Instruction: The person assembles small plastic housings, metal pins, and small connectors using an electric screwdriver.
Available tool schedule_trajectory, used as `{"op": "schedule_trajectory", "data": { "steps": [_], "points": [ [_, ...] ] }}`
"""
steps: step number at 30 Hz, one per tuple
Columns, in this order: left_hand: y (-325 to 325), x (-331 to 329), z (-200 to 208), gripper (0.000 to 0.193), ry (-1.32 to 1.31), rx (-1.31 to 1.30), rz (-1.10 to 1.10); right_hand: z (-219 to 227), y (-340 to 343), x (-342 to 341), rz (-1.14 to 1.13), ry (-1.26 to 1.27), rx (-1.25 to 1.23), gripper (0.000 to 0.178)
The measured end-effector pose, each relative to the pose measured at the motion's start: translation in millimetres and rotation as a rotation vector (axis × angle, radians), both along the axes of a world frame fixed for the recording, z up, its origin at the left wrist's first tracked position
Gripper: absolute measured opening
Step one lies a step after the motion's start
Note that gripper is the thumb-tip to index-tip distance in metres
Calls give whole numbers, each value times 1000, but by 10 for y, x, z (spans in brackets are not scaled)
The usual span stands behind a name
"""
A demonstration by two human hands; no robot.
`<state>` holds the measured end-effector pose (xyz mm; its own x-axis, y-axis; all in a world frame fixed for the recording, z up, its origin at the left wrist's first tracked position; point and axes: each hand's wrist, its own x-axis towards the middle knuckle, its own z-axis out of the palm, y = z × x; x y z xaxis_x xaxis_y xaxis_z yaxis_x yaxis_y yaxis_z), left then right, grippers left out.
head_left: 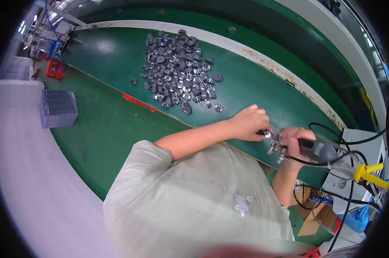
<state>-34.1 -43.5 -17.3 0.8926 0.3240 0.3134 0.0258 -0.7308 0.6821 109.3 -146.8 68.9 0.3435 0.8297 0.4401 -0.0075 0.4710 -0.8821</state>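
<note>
My left hand [249, 123] is closed over the green bench [117, 58] near its front edge. A small dark part with a shiny metal face [267, 134] sticks out from its fingertips. Close beside it, my right hand [294, 139] is wrapped round a grey and black corded hand tool [317, 149], probably a power screwdriver, pointing towards the small part. Whether the tool's tip touches the part cannot be made out. Several shiny metal pieces [275, 147] show between the two hands. Farther back on the bench lies a heap of small dark-grey and silver parts [177, 71].
Black cables [353, 189] and a yellow handle-like piece [368, 174] crowd the right side, by a white box-shaped unit [362, 148]. A raised whitish rail [254, 53] runs along the bench's back. Below right stands an open cardboard box [317, 217]; a grey bin [58, 108] stands left.
</note>
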Motion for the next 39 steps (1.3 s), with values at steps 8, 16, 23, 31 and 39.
{"op": "schedule_trajectory", "data": {
  "steps": [8,16,23,31,39],
  "points": [
    [19,-3,114,34,-27,47,56,276,-205,305,139,32,222,30],
    [25,4,22,35,11,6,61,229,-161,182,46,157,120,34],
    [12,10,71,32,40,77,4,117,-184,255,67,158,130,27],
    [-5,38,53,29,40,19,59,86,-170,240,78,162,142,26],
    [1,40,73,30,62,25,57,41,-133,249,76,160,160,21]
  ]
}}
